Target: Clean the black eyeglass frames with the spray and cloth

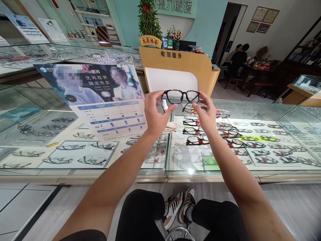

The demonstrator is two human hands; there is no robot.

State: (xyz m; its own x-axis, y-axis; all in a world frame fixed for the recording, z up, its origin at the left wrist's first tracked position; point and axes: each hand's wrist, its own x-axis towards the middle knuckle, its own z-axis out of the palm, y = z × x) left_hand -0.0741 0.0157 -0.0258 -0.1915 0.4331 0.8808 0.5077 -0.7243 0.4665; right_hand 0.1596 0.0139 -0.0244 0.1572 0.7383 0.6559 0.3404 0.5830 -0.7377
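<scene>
Both hands, the left hand and right hand, pinch the ends of black-framed glasses held up between them above the glass display counter, apparently inspecting the lenses; turning them calls for a light grip.
</scene>
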